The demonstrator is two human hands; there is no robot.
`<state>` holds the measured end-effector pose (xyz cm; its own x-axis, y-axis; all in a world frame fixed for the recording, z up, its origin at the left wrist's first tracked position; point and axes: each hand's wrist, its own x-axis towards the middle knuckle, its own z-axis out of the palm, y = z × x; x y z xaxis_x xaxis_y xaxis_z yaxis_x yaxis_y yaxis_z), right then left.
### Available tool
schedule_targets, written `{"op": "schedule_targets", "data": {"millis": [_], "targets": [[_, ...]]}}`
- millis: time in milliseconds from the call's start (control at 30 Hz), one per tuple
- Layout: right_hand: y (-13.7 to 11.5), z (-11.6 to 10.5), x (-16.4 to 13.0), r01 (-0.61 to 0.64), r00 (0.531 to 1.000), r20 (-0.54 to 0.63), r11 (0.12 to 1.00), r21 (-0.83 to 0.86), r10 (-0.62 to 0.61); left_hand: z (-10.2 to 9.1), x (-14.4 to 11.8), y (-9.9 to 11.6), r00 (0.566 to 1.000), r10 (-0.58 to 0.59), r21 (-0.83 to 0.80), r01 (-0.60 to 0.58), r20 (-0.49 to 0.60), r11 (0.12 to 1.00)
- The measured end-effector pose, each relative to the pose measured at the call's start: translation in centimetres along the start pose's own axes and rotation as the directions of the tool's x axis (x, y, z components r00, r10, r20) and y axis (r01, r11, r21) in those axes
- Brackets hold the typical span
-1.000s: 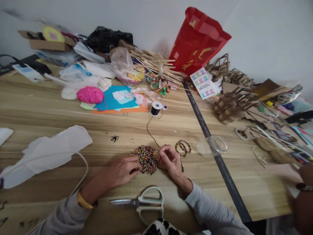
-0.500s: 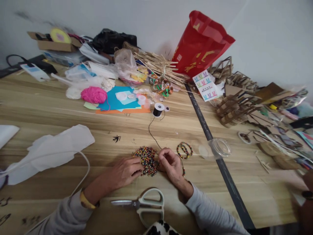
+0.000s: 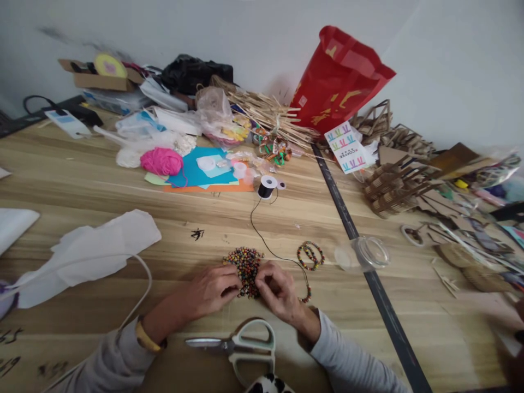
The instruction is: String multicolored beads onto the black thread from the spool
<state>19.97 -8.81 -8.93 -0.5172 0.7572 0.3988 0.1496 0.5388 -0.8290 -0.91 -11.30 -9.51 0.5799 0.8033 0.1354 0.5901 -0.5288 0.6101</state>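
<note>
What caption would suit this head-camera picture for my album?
Both hands, left hand and right hand, pick at a pile of coloured beads near black cord spool.

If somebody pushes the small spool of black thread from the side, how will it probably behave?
The spool of black thread is small, so probably light and easy to slide. It seems to stand on its flat end; tipped over, it would likely roll. Its black thread runs loose toward the hands, so pushing may drag it.
</note>
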Motion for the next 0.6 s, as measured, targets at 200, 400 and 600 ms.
{"op": "schedule_targets", "data": {"millis": [200,400,600], "targets": [[0.49,0.29,-0.47,0.055,0.997,0.05,0.997,-0.054,-0.053,-0.37,0.59,0.1,0.972,-0.204,-0.312,0.159,-0.115,0.937],[0.69,0.58,-0.68,0.096,0.994,0.055,0.993,-0.063,-0.093,-0.32,0.85,0.1,0.926,-0.377,-0.614,0.299,0.002,0.731],[0.7,0.67,-0.61,0.125,0.99,0.08,0.989,-0.077,-0.119,-0.27,0.88,-0.1,0.916,-0.4,-0.729,0.296,0.033,0.617]]}}
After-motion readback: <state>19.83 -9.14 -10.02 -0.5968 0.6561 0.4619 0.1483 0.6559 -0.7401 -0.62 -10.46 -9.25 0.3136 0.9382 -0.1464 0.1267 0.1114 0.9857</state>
